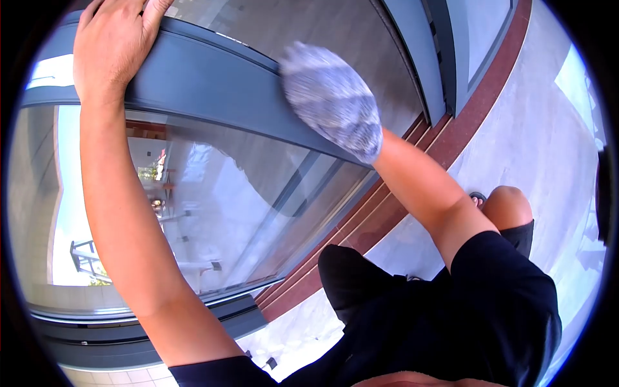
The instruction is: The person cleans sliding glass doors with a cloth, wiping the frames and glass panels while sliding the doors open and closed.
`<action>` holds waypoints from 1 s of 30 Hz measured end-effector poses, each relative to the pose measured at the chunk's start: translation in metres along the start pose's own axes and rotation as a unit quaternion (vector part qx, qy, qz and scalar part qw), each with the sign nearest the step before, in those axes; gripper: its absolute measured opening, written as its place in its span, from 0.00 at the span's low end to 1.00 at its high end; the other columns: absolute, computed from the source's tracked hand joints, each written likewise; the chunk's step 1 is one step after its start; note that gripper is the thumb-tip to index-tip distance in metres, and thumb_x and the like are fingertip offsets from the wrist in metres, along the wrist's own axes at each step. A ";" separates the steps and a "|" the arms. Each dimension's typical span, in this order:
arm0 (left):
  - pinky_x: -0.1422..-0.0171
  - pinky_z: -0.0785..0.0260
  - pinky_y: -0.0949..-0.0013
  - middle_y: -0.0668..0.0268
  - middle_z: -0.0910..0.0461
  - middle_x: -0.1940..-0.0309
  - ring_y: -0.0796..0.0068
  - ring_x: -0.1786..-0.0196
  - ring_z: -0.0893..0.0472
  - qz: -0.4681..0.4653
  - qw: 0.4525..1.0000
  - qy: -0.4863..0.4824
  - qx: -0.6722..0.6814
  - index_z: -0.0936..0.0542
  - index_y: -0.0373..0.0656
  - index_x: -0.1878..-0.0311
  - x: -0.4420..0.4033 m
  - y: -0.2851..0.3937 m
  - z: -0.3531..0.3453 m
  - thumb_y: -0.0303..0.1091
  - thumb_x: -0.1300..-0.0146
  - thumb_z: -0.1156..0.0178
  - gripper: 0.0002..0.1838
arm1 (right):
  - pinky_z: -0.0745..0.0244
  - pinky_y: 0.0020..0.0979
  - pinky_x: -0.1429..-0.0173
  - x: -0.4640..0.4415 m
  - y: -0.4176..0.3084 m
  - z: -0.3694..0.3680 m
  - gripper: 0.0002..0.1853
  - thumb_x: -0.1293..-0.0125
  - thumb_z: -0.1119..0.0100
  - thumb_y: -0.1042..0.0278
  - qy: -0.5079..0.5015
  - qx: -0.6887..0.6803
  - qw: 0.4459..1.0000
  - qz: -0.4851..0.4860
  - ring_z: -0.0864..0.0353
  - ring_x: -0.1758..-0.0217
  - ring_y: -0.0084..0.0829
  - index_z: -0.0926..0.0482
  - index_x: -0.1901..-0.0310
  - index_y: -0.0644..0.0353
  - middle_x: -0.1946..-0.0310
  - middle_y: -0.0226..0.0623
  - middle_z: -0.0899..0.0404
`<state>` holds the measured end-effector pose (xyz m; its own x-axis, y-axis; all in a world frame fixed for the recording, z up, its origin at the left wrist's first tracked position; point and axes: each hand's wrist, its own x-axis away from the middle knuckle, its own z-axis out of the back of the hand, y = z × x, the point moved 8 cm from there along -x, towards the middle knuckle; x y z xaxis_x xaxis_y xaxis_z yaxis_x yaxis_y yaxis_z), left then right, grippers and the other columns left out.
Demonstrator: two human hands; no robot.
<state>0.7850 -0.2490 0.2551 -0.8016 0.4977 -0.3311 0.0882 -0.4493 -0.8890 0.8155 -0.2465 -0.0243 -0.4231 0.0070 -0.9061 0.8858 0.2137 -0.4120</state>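
My left hand (pixel 117 48) rests on the edge of a grey metal door frame (pixel 206 80) at the upper left, its fingers partly cut off by the top of the view. A grey and white cloth (pixel 332 100), blurred by motion, covers my right hand and lies against the same frame near the top middle. The fingers of that hand are hidden under the cloth; only the wrist and forearm show. Below the frame is a glass pane (pixel 213 193) with reflections in it.
A reddish-brown stone sill (pixel 477 129) with metal tracks runs beside the glass. Another grey frame (pixel 419 58) stands at the upper right. Pale floor (pixel 535 142) lies at the right, near my bent knees. A dark strip (pixel 129 332) borders the glass below.
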 end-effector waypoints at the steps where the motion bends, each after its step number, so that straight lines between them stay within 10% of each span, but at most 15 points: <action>1: 0.35 0.35 0.54 0.54 0.14 0.66 0.53 0.55 0.18 0.004 1.000 -0.002 0.005 0.14 0.43 0.48 0.000 0.000 0.001 0.49 0.26 0.43 0.19 | 0.25 0.41 0.30 -0.026 -0.010 -0.004 0.19 0.30 0.38 0.73 0.000 -0.061 0.998 -0.004 0.17 0.40 0.47 0.19 0.38 0.61 0.43 0.48 0.17; 8: 0.37 0.34 0.54 0.56 0.14 0.66 0.54 0.57 0.18 -0.015 0.998 0.010 0.055 0.14 0.44 0.50 -0.005 -0.019 -0.019 0.50 0.26 0.43 0.19 | 0.26 0.37 0.28 0.003 0.049 -0.059 0.16 0.24 0.43 0.69 0.049 -0.313 0.947 0.046 0.17 0.38 0.42 0.18 0.38 0.62 0.42 0.42 0.16; 12: 0.35 0.34 0.55 0.56 0.13 0.65 0.56 0.57 0.18 0.024 1.000 0.009 0.014 0.13 0.44 0.52 -0.003 -0.008 -0.003 0.50 0.26 0.43 0.19 | 0.26 0.39 0.27 0.038 0.027 -0.018 0.18 0.25 0.48 0.71 -0.120 0.104 0.977 -0.140 0.18 0.35 0.45 0.20 0.37 0.63 0.39 0.49 0.18; 13: 0.31 0.30 0.60 0.63 0.12 0.64 0.61 0.55 0.16 -0.099 0.993 0.032 -0.055 0.14 0.55 0.40 0.006 -0.035 -0.031 0.61 0.23 0.49 0.26 | 0.26 0.40 0.26 0.048 0.030 -0.017 0.19 0.27 0.49 0.71 -0.182 0.178 0.959 -0.126 0.19 0.34 0.46 0.20 0.37 0.63 0.39 0.52 0.18; 16: 0.31 0.30 0.59 0.63 0.13 0.64 0.62 0.55 0.16 -0.049 0.996 -0.032 -0.062 0.15 0.57 0.38 0.007 -0.040 -0.033 0.62 0.22 0.51 0.26 | 0.27 0.42 0.25 0.069 0.056 -0.024 0.20 0.25 0.50 0.69 -0.200 0.098 0.951 -0.214 0.19 0.34 0.47 0.22 0.36 0.62 0.39 0.53 0.19; 19: 0.31 0.30 0.60 0.62 0.12 0.62 0.62 0.54 0.16 -0.056 0.996 -0.012 -0.064 0.15 0.53 0.39 0.008 -0.038 -0.028 0.61 0.22 0.50 0.27 | 0.27 0.40 0.27 -0.019 -0.028 0.027 0.17 0.28 0.40 0.73 0.000 0.152 0.988 -0.002 0.19 0.35 0.46 0.18 0.39 0.61 0.39 0.48 0.18; 20: 0.30 0.31 0.60 0.61 0.12 0.61 0.62 0.54 0.16 -0.066 0.996 -0.001 -0.065 0.15 0.52 0.39 0.011 -0.037 -0.028 0.62 0.22 0.50 0.28 | 0.24 0.42 0.30 -0.043 -0.028 0.025 0.16 0.31 0.37 0.74 0.032 -0.068 0.997 0.019 0.18 0.38 0.49 0.18 0.42 0.63 0.42 0.50 0.17; 23: 0.32 0.34 0.57 0.58 0.12 0.62 0.60 0.55 0.17 0.001 1.000 -0.028 -0.005 0.14 0.47 0.47 0.003 -0.019 -0.004 0.53 0.24 0.46 0.21 | 0.19 0.40 0.42 -0.111 -0.040 0.007 0.14 0.35 0.34 0.74 0.081 -0.224 0.968 0.079 0.15 0.52 0.46 0.15 0.48 0.62 0.57 0.45 0.14; 27: 0.32 0.36 0.55 0.60 0.13 0.66 0.60 0.57 0.16 0.008 0.986 0.019 0.167 0.13 0.47 0.53 0.019 -0.088 -0.075 0.50 0.25 0.46 0.19 | 0.18 0.39 0.44 -0.121 -0.062 -0.002 0.11 0.29 0.39 0.71 0.074 -0.143 0.980 0.119 0.14 0.55 0.43 0.15 0.49 0.61 0.55 0.42 0.14; 30: 0.32 0.36 0.55 0.60 0.12 0.66 0.61 0.57 0.16 -0.014 0.999 0.010 0.047 0.13 0.47 0.55 0.014 -0.046 -0.035 0.51 0.25 0.46 0.20 | 0.19 0.39 0.41 -0.100 -0.053 -0.011 0.11 0.26 0.42 0.69 0.066 -0.178 0.974 0.126 0.14 0.53 0.42 0.16 0.47 0.60 0.52 0.40 0.14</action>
<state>0.7905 -0.1953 0.2808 -0.7908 0.5258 -0.3133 0.0090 -0.5017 -0.8650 0.8087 -0.2473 0.0888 -0.2422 0.2239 -0.9440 0.8525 0.5136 -0.0969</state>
